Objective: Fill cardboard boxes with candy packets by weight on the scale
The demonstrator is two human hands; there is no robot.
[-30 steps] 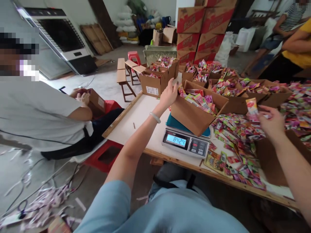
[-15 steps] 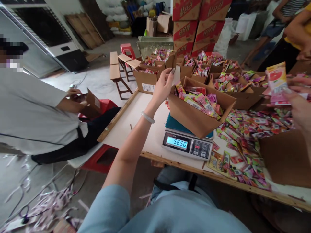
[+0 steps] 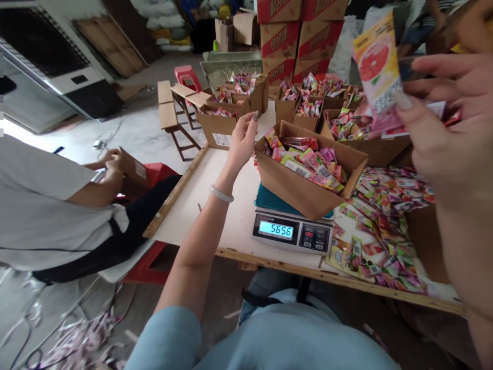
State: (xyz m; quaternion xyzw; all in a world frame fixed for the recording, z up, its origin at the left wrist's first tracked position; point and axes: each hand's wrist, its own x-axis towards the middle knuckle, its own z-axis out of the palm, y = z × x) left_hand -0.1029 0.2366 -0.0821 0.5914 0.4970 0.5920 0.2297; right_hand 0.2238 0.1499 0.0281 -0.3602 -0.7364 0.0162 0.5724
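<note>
Right hand (image 3: 442, 133) is up close to the camera at the right edge, pinching a few sachets (image 3: 379, 67) between thumb and fingers. The front one has a grapefruit slice printed on it, with at least one more tucked behind, though I can't count them exactly. It looks lifted like that so the print can be read.

Left hand (image 3: 242, 141) sits mid-frame with its fingers loosely spread and nothing in it, right beside the near corner of the open box (image 3: 304, 190). Can't tell if it's actually touching the flap. Probably there to steady it.

That box is stuffed with sachets and sits tilted on the scale (image 3: 292, 234), one box on one scale, display reading 5656. It overhangs the pan, which would explain the tilt.

A loose heap of sachets (image 3: 385, 216) covers the table (image 3: 227, 205) at lower right, too many to count. Behind that are roughly seven or eight more filled boxes (image 3: 231, 110), plus four red cartons (image 3: 300, 36) stacked at top center.

At left, another person (image 3: 46, 205) holds a small box (image 3: 133, 169) with both hands.
</note>
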